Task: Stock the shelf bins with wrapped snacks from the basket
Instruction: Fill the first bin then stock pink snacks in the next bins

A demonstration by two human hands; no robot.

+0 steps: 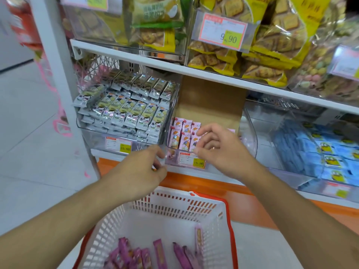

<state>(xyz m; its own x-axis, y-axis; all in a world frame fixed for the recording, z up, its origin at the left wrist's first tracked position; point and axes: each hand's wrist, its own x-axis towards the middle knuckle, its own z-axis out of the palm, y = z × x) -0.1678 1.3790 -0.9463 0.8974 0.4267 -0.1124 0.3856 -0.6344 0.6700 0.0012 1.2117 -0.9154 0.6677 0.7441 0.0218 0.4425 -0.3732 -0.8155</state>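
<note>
Below, the white slatted plastic basket [174, 216] holds pink wrapped snack bars [161, 253]; more stand in the clear middle shelf bin [250, 136]. Right hand [217, 150] reaches over them, fingers loosely spread — left hand [143, 171] curled at the bin's front, its grip unclear.

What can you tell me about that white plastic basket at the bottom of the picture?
The white plastic lattice basket has slotted walls and a red rim and handle. It sits below both hands, in front of the orange shelf base, upright and open. A few pink-purple wrapped snack bars lie on its floor; one leans against the right wall. Neither hand touches it.
</note>
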